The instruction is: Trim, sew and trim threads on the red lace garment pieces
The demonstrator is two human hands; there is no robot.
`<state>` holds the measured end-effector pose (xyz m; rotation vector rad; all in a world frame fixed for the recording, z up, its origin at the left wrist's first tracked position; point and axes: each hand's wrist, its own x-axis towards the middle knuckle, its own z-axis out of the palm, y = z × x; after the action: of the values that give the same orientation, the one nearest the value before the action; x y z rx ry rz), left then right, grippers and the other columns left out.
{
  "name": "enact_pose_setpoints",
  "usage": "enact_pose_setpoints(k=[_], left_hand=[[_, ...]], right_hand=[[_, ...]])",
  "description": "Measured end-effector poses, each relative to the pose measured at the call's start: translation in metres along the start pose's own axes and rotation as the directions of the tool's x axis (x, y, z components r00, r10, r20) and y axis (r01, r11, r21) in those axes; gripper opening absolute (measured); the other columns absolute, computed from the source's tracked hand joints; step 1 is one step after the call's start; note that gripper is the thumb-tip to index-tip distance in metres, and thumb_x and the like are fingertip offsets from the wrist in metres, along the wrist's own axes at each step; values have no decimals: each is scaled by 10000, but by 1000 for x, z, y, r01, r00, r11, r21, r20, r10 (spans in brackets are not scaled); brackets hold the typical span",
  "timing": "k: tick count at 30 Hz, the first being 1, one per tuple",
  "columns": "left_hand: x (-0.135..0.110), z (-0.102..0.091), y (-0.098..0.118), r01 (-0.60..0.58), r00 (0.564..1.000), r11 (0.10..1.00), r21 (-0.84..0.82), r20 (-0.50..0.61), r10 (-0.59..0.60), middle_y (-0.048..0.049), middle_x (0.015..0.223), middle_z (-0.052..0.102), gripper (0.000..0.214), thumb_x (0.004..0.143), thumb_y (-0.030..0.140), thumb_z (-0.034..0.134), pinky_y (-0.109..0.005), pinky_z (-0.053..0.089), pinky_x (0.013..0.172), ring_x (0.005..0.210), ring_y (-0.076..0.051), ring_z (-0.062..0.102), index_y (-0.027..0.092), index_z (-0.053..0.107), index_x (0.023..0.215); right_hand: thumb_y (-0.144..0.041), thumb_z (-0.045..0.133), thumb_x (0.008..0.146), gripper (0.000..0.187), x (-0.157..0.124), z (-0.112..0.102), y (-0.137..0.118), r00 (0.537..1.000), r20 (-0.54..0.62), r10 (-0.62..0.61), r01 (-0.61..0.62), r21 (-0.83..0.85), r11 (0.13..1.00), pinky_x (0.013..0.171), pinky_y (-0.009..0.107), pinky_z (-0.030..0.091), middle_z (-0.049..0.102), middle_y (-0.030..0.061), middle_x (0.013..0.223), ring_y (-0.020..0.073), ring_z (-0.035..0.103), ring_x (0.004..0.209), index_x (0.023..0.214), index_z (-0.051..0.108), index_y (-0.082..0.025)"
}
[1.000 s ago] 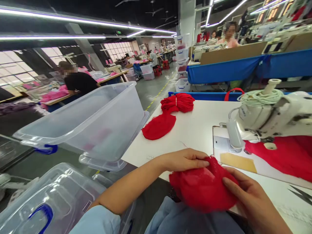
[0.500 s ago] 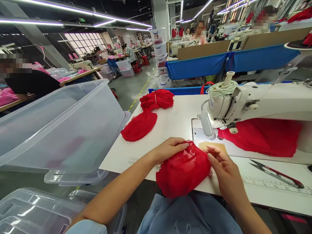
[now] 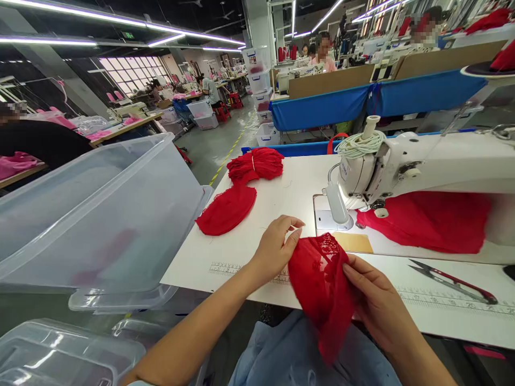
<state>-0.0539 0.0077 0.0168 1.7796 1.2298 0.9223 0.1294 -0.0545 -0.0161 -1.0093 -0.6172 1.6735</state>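
Observation:
A piece of red lace fabric (image 3: 322,284) hangs over the near edge of the white sewing table (image 3: 298,198). My left hand (image 3: 276,249) pinches its upper left edge with thumb and fingers. My right hand (image 3: 372,300) grips its right side, fingers curled over the cloth. A white sewing machine (image 3: 406,166) stands just beyond, with more red fabric (image 3: 426,222) lying under its arm.
A flat red piece (image 3: 225,212) and a tied red bundle (image 3: 255,163) lie at the table's far left. Red-handled snips (image 3: 454,281) rest at the right. Clear plastic bins (image 3: 100,214) stand to my left. Other people work at tables behind.
The red lace piece went from a bunched heap on the table edge to hanging stretched between my hands. My view swung right and steadied on the machine.

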Motion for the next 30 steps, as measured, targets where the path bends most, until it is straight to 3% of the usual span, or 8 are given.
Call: enact_pose_setpoints(k=[2, 4, 6, 10, 15, 19, 24, 30], left_hand=[[8, 1, -8, 158, 976, 966, -204, 182, -121, -90, 999, 675, 444, 910, 542, 463, -354, 444, 897, 958, -214, 592, 155, 676, 945], [9, 5, -8, 339, 909, 868, -363, 365, -203, -68, 847, 675, 523, 859, 635, 501, -315, 465, 793, 836, -191, 611, 143, 677, 851], [8, 11, -4, 429, 873, 799, -422, 419, -248, -28, 716, 641, 494, 741, 628, 671, -259, 444, 670, 688, -142, 581, 136, 661, 773], [9, 21, 4, 443, 890, 719, -536, 359, -281, -2, 672, 633, 452, 589, 521, 836, -208, 401, 578, 598, -90, 543, 127, 656, 717], [18, 24, 2, 508, 861, 583, -633, 352, -368, -26, 667, 662, 465, 496, 458, 897, -234, 453, 608, 613, -120, 592, 113, 683, 723], [21, 25, -1, 520, 854, 561, -644, 386, -349, -35, 697, 671, 461, 529, 464, 885, -239, 463, 638, 642, -127, 604, 116, 689, 759], [25, 30, 2, 458, 889, 581, -673, 345, -301, -3, 673, 634, 442, 544, 481, 868, -220, 434, 611, 601, -98, 555, 132, 634, 680], [27, 36, 1, 418, 907, 578, -701, 283, -312, -6, 656, 624, 483, 528, 508, 864, -229, 435, 626, 615, -106, 551, 121, 657, 730]], right_hand=[[-404, 861, 630, 336, -1, -4, -3, 999, -15, 39, -39, 8, 999, 398, 207, 393, 691, 6, 694, 117, 535, 457, 896, 746, -234], [-442, 833, 665, 304, -2, -7, -3, 1000, -24, 18, -18, 3, 1000, 380, 208, 356, 673, 3, 670, 119, 512, 454, 858, 728, -232], [-520, 776, 712, 324, -1, -9, -3, 1000, -7, -19, 19, -33, 999, 416, 230, 391, 662, 14, 672, 143, 527, 488, 819, 693, -225], [-520, 785, 677, 392, 3, -10, -2, 999, -7, -41, 38, -257, 966, 587, 309, 495, 678, 36, 769, 210, 603, 636, 879, 639, -218], [-403, 723, 656, 236, 8, -15, -5, 975, -157, -158, 72, -446, 892, 469, 241, 383, 602, -6, 627, 162, 510, 558, 731, 626, -201], [-427, 723, 638, 253, 8, -11, -8, 981, -179, -79, 34, -239, 970, 429, 244, 362, 587, -11, 589, 149, 475, 493, 665, 592, -212], [-418, 854, 578, 343, 10, -1, -8, 997, -59, 42, -50, -143, 988, 539, 274, 464, 641, 0, 639, 178, 561, 569, 776, 684, -196], [-472, 897, 524, 403, 17, 11, -2, 991, -120, 58, -58, 5, 998, 511, 222, 441, 644, 7, 633, 147, 549, 586, 699, 697, -168]])
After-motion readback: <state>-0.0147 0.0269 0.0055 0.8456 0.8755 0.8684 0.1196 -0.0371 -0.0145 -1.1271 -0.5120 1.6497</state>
